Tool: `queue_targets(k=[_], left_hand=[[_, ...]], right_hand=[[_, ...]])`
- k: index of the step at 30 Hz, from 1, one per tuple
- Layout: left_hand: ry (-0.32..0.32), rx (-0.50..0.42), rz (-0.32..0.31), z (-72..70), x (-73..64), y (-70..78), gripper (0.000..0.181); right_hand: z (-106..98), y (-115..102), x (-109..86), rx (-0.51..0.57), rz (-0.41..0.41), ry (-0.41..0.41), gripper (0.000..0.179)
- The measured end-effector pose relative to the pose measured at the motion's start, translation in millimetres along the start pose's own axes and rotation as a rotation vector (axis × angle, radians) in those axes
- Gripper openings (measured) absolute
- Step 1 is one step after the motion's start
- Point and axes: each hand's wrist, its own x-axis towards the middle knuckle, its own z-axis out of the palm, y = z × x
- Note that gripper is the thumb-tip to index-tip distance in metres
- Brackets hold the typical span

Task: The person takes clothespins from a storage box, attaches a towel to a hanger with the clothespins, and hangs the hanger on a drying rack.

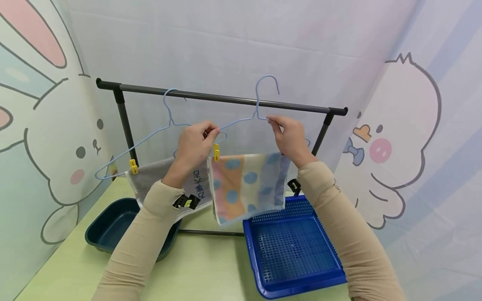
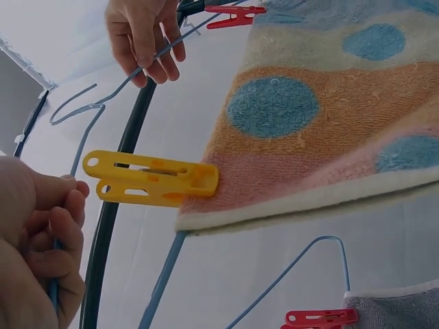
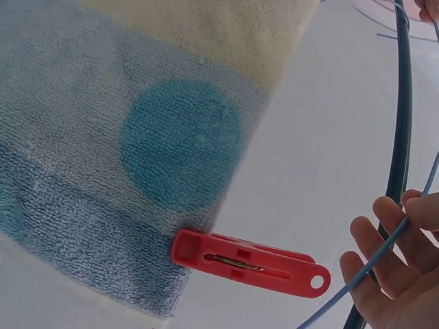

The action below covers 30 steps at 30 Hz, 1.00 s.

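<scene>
My left hand (image 1: 193, 144) and right hand (image 1: 291, 138) pinch the two sloping shoulders of a blue wire hanger (image 1: 268, 76). Its hook rises above the black rail, the tip higher than the bar in the head view. From the hanger hangs a small striped towel (image 1: 241, 188) with blue dots. A yellow clothespin (image 2: 151, 178) clips its left corner, beside my left fingers. At the other corner is a red clothespin (image 3: 250, 264), below my right hand. Behind my left forearm, a grey towel (image 1: 152, 172) hangs from a second blue hanger (image 1: 167, 110) on the rail.
The black rail (image 1: 222, 98) belongs to a rack standing on the pale green table (image 1: 203, 267). A dark green basin (image 1: 113, 223) is at the left, partly behind my left forearm. On the right lies a blue mesh basket (image 1: 297, 246). Cartoon-printed curtains surround the table.
</scene>
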Motion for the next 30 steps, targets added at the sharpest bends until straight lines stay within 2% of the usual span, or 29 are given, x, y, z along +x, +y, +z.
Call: queue_targets(k=[8, 23, 26, 30], left_hand=[[0.06, 0.039, 0.038, -2.2, 4.1, -4.6, 0.017], [0.192, 0.078, 0.136, -1.3, 7.2, -4.5, 0.017], [0.196, 0.093, 0.147, 0.1, 6.9, -5.4, 0.017], [0.18, 0.099, 0.138, 3.7, 5.1, -9.0, 0.018]], right_hand=[[7, -1, 8.5, -0.024, 0.033, 0.031, 0.02], [7, -4, 25.9, -0.046, 0.019, 0.073, 0.018], [8, -3, 26.9, -0.049, 0.02, 0.069, 0.017], [11, 1, 25.2, -0.069, 0.052, 0.016, 0.018]])
